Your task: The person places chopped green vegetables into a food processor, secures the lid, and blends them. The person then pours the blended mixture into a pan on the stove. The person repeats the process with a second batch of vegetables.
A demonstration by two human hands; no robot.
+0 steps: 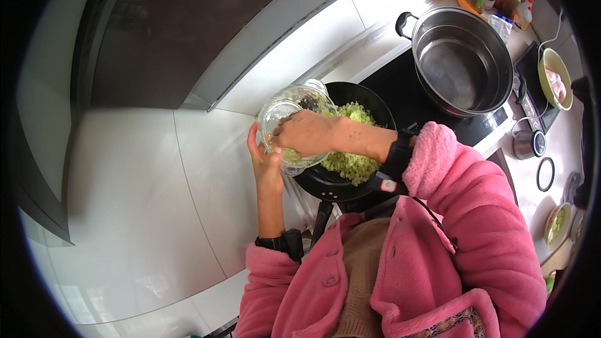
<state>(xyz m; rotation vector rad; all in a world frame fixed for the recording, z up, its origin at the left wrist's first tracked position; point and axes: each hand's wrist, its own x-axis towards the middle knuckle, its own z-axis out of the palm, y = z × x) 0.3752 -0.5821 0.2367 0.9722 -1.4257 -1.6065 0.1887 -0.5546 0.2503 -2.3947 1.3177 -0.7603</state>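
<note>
My left hand [266, 164] grips the rim of a clear glass bowl [307, 91], which is tilted over a black frying pan [328, 188]. Bits of chopped green vegetable cling to the inside of the bowl. My right hand [305, 134] reaches into the bowl with its fingers bent; the fingertips are partly hidden, and whether they hold anything does not show. A heap of finely chopped pale green vegetable [354, 164] lies in the pan, beneath the bowl and my right forearm.
A large steel pot [458, 61] stands on the black cooktop [392, 75] beside the pan. Beyond it are seasoning bottles [512, 2], a bowl with raw meat [555, 85], a small round steel container [525, 144] and a bowl of cut green vegetable [557, 227]. White wall tiles [197, 173] border the left side.
</note>
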